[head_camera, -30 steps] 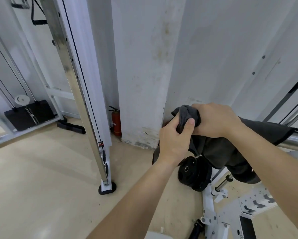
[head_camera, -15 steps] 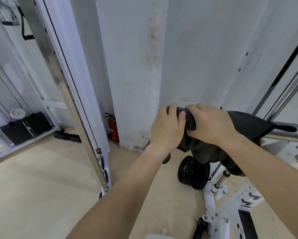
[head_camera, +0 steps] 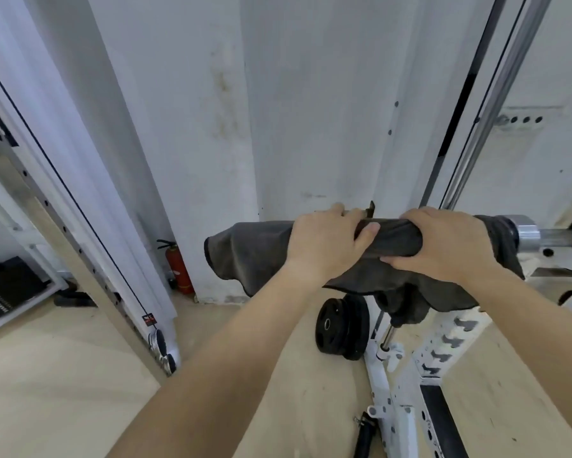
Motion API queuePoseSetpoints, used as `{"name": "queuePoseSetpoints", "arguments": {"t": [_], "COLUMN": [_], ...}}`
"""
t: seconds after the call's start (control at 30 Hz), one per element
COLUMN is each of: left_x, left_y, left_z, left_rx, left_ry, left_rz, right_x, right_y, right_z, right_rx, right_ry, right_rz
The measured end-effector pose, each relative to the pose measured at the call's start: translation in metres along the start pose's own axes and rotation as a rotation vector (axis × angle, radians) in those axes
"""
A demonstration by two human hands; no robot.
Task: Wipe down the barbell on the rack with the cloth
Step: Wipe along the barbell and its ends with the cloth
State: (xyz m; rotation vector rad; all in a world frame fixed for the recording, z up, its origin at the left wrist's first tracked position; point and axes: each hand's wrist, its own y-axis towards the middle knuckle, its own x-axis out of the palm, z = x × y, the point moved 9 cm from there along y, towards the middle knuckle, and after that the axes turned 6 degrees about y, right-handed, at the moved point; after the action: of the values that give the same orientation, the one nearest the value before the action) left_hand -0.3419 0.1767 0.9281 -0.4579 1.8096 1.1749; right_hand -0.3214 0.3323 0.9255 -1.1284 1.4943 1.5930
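Observation:
A dark grey cloth (head_camera: pixel 251 256) is draped over the left sleeve of the barbell (head_camera: pixel 549 238), which lies horizontally at the right; only its chrome collar and shaft show beyond the cloth. My left hand (head_camera: pixel 327 246) grips the cloth-wrapped sleeve from above. Just to its right, my right hand (head_camera: pixel 446 246) is also closed around the cloth and the bar under it. Loose cloth hangs below both hands and sticks out past the bar's left end.
The white rack frame (head_camera: pixel 443 352) stands at the lower right, with black weight plates (head_camera: pixel 342 325) stored on a peg beneath the bar. A white wall lies directly ahead. A red fire extinguisher (head_camera: pixel 178 269) and a cable machine upright (head_camera: pixel 79 233) stand to the left.
Both hands have slid apart along the bar, spreading the bunched cloth out over the sleeve. The view has tilted and shifted right, showing the chrome collar.

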Motion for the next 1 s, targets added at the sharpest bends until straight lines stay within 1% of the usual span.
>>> {"name": "queuePoseSetpoints", "arguments": {"t": [0.07, 0.17, 0.23, 0.33, 0.4, 0.53, 0.6, 0.7, 0.77, 0.83, 0.87, 0.9, 0.93, 0.97, 1.0], "left_x": [0.0, 0.002, 0.001, 0.003, 0.004, 0.007, 0.01, 0.012, 0.008, 0.003, 0.002, 0.002, 0.004, 0.009, 0.015], "left_y": [-0.01, -0.016, -0.012, 0.001, 0.012, 0.038, 0.051, 0.065, 0.074, 0.083, 0.088, 0.093, 0.096, 0.099, 0.101], "left_z": [-0.028, -0.056, -0.052, -0.022, 0.009, 0.074, 0.103, 0.14, 0.154, 0.165, 0.171, 0.174, 0.176, 0.175, 0.173], "left_rx": [-0.049, -0.121, -0.14, -0.119, -0.07, 0.011, 0.047, 0.109, 0.109, 0.067, 0.038, 0.01, -0.02, -0.038, -0.036], "left_ry": [0.009, 0.027, 0.044, 0.087, 0.099, 0.074, 0.06, 0.046, -0.019, -0.157, -0.227, -0.281, -0.301, -0.299, -0.264], "left_rz": [0.005, -0.006, -0.01, -0.005, 0.003, 0.034, 0.032, 0.027, 0.037, 0.035, 0.026, 0.015, -0.003, -0.024, -0.054], "right_x": [0.002, 0.013, 0.021, 0.02, 0.01, -0.007, -0.011, -0.028, -0.059, -0.094, -0.106, -0.111, -0.108, -0.098, -0.08], "right_y": [0.006, 0.017, 0.02, 0.01, -0.011, -0.067, -0.084, -0.097, -0.103, -0.104, -0.101, -0.095, -0.087, -0.078, -0.071], "right_z": [-0.017, -0.057, -0.072, -0.063, -0.034, 0.039, 0.058, 0.079, 0.087, 0.09, 0.092, 0.096, 0.103, 0.112, 0.121], "right_rx": [0.0, -0.097, -0.138, -0.195, -0.18, -0.037, 0.017, 0.145, 0.142, 0.09, 0.078, 0.088, 0.111, 0.136, 0.167], "right_ry": [0.034, 0.054, 0.04, -0.015, -0.036, -0.129, -0.104, -0.004, 0.029, -0.086, -0.167, -0.228, -0.238, -0.179, -0.055], "right_rz": [-0.014, 0.0, 0.027, 0.056, 0.138, 0.329, 0.426, 0.534, 0.647, 0.812, 0.863, 0.878, 0.85, 0.767, 0.641]}}
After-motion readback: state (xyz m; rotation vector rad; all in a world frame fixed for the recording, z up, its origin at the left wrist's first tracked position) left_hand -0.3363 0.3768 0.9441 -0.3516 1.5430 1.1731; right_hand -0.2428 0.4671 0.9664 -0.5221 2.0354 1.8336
